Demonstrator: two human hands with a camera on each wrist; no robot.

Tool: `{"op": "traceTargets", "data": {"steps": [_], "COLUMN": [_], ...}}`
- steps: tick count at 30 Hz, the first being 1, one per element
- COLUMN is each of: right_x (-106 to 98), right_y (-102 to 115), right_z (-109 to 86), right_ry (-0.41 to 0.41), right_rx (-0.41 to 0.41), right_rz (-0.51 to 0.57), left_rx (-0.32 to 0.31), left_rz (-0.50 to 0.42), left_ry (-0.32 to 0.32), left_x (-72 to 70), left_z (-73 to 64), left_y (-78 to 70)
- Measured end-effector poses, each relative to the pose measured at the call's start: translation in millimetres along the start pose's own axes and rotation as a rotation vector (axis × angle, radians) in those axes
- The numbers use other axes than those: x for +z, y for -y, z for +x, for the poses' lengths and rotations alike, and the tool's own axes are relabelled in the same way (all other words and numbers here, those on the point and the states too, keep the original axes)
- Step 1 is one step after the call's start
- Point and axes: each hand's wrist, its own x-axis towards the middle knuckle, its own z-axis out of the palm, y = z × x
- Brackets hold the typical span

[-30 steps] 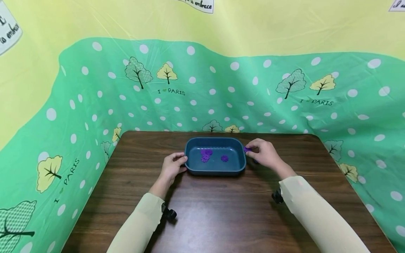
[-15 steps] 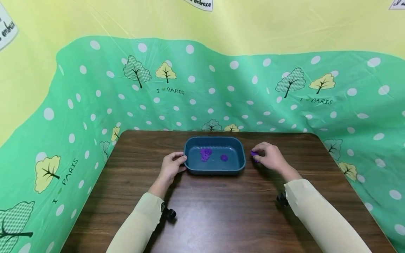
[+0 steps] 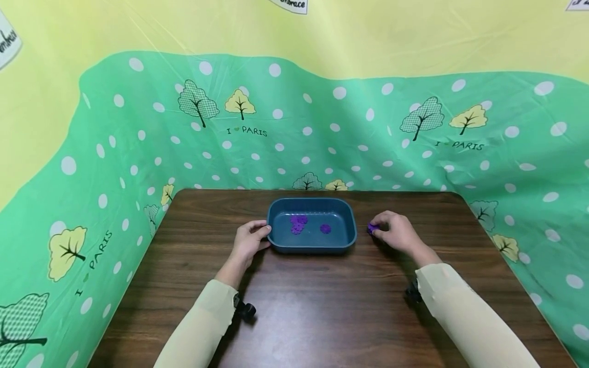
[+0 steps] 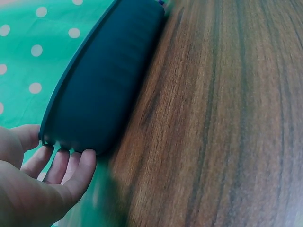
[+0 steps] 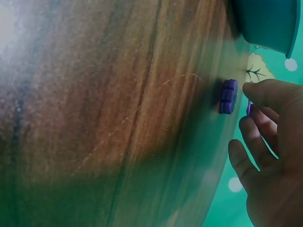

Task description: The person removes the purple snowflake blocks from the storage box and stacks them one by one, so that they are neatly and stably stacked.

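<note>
In the head view, a dark blue rectangular tray (image 3: 312,250) sits at the far middle of the table. My left hand (image 3: 248,243) grips its left end, thumb at the rim and fingers against the outer wall. Several small purple flower-shaped discs (image 3: 298,225) lie clustered inside, and a single purple disc (image 3: 325,229) lies apart from them. Just right of the tray, my right hand (image 3: 397,233) pinches a thin purple disc (image 5: 249,108) between thumb and fingers. Close beside those fingertips, a short purple stack with scalloped edges (image 5: 228,97) rests on the table.
The brown wooden table (image 3: 313,317) has its far edge just behind the tray. A green and yellow printed cloth (image 3: 322,112) hangs behind and along the sides. A black wrist device (image 3: 246,310) sticks out at the left cuff.
My right hand has moved away from the tray's right rim, to the right and down to the purple stack, with a purple disc at its fingertips. My left hand stays at the tray.
</note>
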Motion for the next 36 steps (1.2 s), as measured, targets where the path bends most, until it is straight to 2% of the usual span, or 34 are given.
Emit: {"op": "traceTargets", "data": {"steps": [9, 36], "right_x": [2.8, 6.9], "right_y": [-1.1, -5.7], "right_z": [-0.5, -2.4], "right_ry": [-0.001, 0.011], "right_rx": [-0.01, 0.008], "right_rz": [-0.024, -0.03], "left_rx": [0.016, 0.003], "left_rz": [0.005, 0.0], "left_ry": [0.002, -0.007], "left_x": [0.0, 0.2], "left_z": [1.3, 0.1], "left_y": [2.7, 0.6]}}
